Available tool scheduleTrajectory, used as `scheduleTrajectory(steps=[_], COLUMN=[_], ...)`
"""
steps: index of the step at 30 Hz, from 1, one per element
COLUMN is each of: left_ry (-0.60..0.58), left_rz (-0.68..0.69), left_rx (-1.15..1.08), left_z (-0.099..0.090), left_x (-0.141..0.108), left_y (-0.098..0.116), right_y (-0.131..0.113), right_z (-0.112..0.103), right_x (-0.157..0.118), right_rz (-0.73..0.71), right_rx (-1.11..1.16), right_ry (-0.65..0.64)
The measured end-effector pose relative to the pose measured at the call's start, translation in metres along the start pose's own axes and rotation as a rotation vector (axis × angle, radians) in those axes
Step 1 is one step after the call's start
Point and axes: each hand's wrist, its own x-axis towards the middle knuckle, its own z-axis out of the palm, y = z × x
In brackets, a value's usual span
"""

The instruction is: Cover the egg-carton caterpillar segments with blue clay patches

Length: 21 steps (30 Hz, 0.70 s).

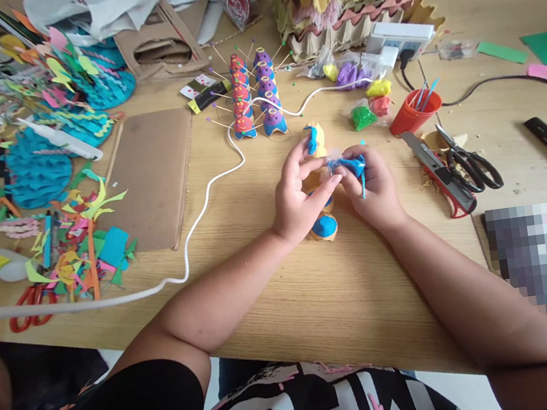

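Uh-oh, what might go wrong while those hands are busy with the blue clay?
Someone might snag the white cable and knock the red figures or purple figures it crosses.

The right hand could get nicked reaching toward the scissors or box cutter.

The blue clay might cling to its clear plastic.

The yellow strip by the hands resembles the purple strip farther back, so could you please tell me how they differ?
The yellow strip has blue patches, while the purple strip has blue lower edges. Thin sticks project from the purple strip; none show on the visible parts of the yellow strip. The left hand partly hides the yellow strip, but not the purple strip. Both have bumps in a row.
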Motion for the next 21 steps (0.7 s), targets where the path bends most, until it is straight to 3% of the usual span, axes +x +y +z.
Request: scheduleTrajectory(steps=[6, 13, 21], left_ry=[0.084, 0.187, 0.156], left_rz=[-0.074, -0.068, -0.095], left_rx=[-0.044, 0.018, 0.004], left_z=[0.001, -0.001, -0.004], left_x=[0.002, 0.002, 0.000], left_y=[0.008, 0.015, 0.014], right_y=[-0.004, -0.005, -0.006], right_z=[-0.001, 0.000, 0.001], right_x=[-0.001, 0.000, 0.000], right_rz=[0.078, 0.160, 0.128], right_rx=[0.182, 0.282, 0.312], right_ry=[-0.073, -0.053, -0.065])
